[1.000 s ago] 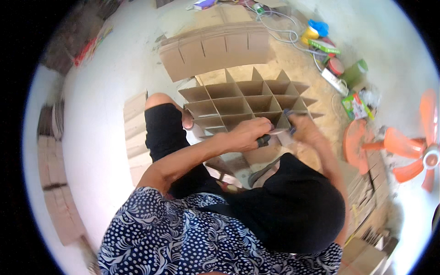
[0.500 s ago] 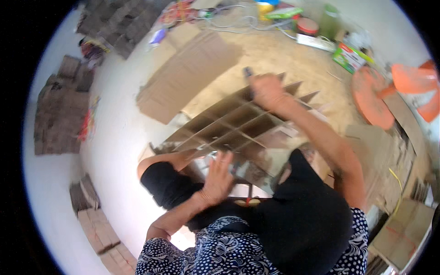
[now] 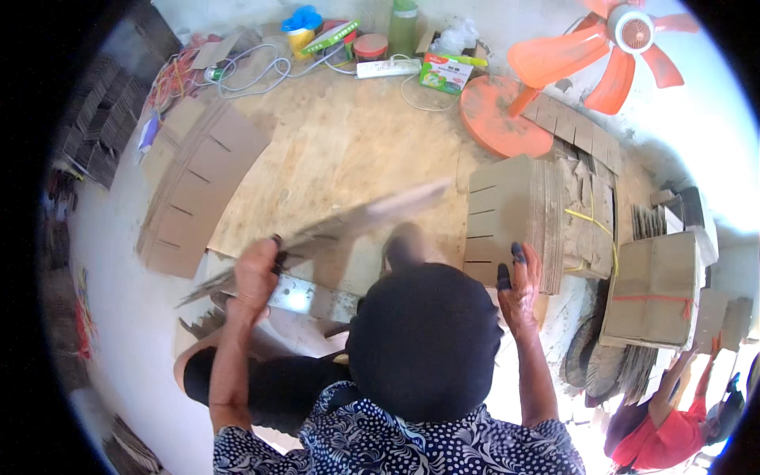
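My left hand (image 3: 257,273) is closed on a cardboard divider (image 3: 356,220), which is folded nearly flat and slants up to the right, slightly blurred. A dark covering shows on a finger of that hand. At the near edge of a stack of slotted cardboard strips (image 3: 507,214), my right hand (image 3: 521,289) has its fingers apart and holds nothing. Dark covers sit on its thumb and one finger. Whether it touches the stack, I cannot tell. Another fanned stack of slotted strips (image 3: 202,190) lies on the left of the wooden tabletop (image 3: 348,134).
An orange fan (image 3: 507,119) stands at the back right. Along the back lie a white power strip (image 3: 388,68), cables, a green box (image 3: 445,73) and jars. Tied cardboard bundles (image 3: 653,289) sit at right. Another person in red (image 3: 665,423) is at the lower right.
The divider was spread as an open grid under my right hand; now it is folded narrow in my left hand. My right hand has moved to the right-hand stack. The view has shifted.
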A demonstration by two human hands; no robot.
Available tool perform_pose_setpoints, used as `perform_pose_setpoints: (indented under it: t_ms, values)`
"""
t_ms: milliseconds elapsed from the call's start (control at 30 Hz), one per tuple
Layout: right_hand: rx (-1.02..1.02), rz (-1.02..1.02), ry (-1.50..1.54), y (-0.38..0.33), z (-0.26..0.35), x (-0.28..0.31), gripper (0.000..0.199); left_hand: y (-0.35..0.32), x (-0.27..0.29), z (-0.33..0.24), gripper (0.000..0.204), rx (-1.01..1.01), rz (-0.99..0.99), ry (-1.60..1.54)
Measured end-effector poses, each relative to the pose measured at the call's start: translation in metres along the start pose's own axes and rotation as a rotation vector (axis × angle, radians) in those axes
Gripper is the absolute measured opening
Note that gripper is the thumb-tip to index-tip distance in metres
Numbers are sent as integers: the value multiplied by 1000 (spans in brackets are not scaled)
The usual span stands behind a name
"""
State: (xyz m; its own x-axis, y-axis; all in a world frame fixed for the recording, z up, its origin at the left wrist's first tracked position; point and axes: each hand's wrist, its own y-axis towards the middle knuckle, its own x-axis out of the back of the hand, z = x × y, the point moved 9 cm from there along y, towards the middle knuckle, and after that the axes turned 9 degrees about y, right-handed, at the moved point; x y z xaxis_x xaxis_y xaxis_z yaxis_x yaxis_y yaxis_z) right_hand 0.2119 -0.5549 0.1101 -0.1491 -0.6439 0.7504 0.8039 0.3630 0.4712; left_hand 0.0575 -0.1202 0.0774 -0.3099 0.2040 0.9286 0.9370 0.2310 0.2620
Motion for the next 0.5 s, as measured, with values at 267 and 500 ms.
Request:
perform_pose_setpoints:
  t_ms: [267,500]
  values:
    - [61,177,-302,-39,-12,13,50,-47,262,13,30,193,-396,493]
    - [102,108,-142,3,2,-57,48,-284,335,149,35,974,-565,542]
